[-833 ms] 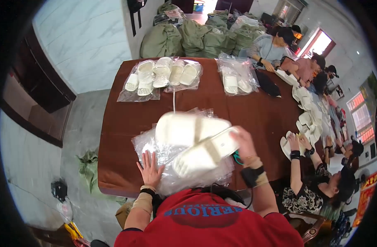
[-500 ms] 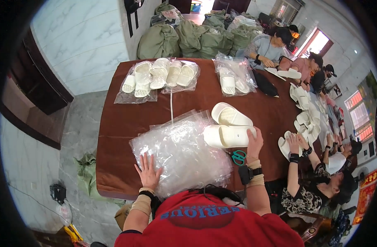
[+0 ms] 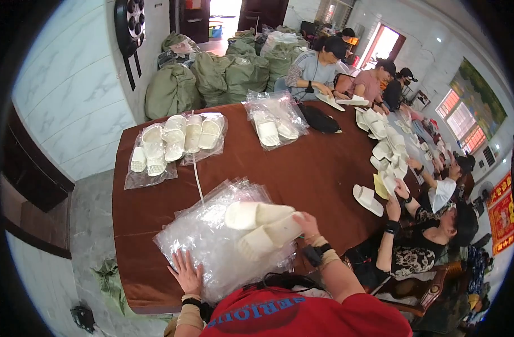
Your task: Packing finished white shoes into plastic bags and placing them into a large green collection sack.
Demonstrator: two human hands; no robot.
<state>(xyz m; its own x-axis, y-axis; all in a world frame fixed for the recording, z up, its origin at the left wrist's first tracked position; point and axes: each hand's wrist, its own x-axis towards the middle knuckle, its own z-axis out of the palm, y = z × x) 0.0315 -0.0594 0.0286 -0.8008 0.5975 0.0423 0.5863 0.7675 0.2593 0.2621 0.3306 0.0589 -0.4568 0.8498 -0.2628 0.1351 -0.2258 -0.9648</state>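
Note:
My right hand (image 3: 308,226) grips a pair of white slide slippers (image 3: 276,231) by their heel ends. The slippers are slightly smeared by motion and are over the right part of a stack of clear plastic bags (image 3: 192,233). Fingers spread, my left hand (image 3: 188,273) lies flat on the near left edge of that stack and holds nothing. Whether the slippers touch the top bag I cannot tell.
Bagged white slippers (image 3: 175,136) lie at the far left of the brown-covered table (image 3: 150,213), and another bagged pair (image 3: 268,129) farther right beside a dark pouch (image 3: 320,118). Loose slippers (image 3: 384,140) are heaped on the right, where co-workers sit. Green sacks (image 3: 173,90) stand behind.
My right hand has moved the slippers leftward over the plastic bags. My left hand stays spread on the stack. The whole view has shifted. A co-worker at right now handles a slipper beside something yellow.

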